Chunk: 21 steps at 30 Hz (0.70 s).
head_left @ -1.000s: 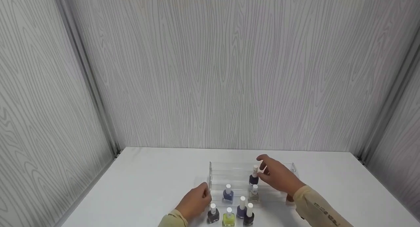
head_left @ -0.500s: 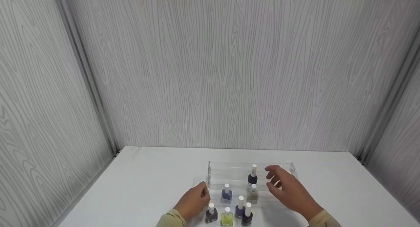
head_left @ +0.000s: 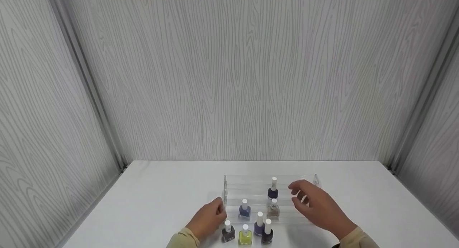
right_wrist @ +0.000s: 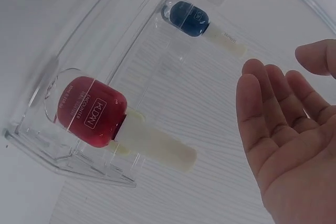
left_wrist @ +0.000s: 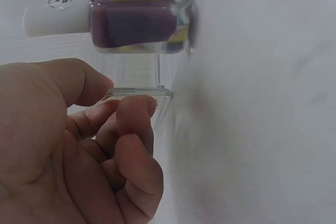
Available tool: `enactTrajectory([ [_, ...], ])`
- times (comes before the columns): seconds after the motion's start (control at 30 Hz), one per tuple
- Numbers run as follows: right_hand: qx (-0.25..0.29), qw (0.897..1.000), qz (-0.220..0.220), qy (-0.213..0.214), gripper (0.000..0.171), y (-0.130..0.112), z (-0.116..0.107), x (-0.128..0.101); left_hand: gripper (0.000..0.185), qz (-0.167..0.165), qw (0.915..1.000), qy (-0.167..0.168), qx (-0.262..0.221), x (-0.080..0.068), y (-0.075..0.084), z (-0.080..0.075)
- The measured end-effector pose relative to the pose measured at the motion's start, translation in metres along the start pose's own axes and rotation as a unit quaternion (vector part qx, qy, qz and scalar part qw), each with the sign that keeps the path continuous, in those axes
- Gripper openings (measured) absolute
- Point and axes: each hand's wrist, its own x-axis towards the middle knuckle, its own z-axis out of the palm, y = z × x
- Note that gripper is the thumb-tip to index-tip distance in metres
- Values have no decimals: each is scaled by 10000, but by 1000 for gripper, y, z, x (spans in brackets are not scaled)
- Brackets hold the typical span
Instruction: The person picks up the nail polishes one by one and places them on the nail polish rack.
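Note:
My left hand (head_left: 205, 219) pinches the side edge of a clear tiered rack (left_wrist: 139, 92) between thumb and fingers. Beside it stands a mauve-grey nail polish bottle (left_wrist: 139, 17) with a white cap. My right hand (head_left: 319, 208) hovers over the rack's right part, fingers loosely bent and holding nothing. To its left, a dark blue nail polish bottle (head_left: 273, 193) stands upright on an upper tier. Lower down are a blue bottle (head_left: 245, 211) and a glittery clear one (head_left: 273, 211). A red nail polish bottle (right_wrist: 92, 111) sits at the rack's end, hidden by my hand in the head view.
In front of the rack, on the white table (head_left: 154, 194), stand a yellow bottle (head_left: 245, 237), a purple bottle (head_left: 259, 228) and a black bottle (head_left: 267, 236). Wood-patterned grey panels (head_left: 229, 79) enclose the table at the back and sides.
My right hand has drawn back to the right, away from the dark blue bottle, which stays on its tier. The left hand keeps its grip on the rack. The head view has shifted slightly.

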Motion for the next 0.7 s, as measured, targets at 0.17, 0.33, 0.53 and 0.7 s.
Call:
enactTrajectory([
  [0.17, 28, 9998, -120, -149, 22, 0, 4, -1, 13, -24, 10000, -42, -61, -1, 1, 0],
  [0.33, 39, 9993, -104, -353, 19, 0, 7, -2, 12, -18, 9999, -101, -62, -2, 2, -1],
  [0.53, 65, 9990, -61, -427, 17, 0, 7, -2, 13, 40, 9999, -84, -111, -3, 2, -2],
  [0.7, 108, 9990, -159, -408, 18, 0, 7, -2, 13, -6, 9998, -146, -144, -2, 1, -3],
])
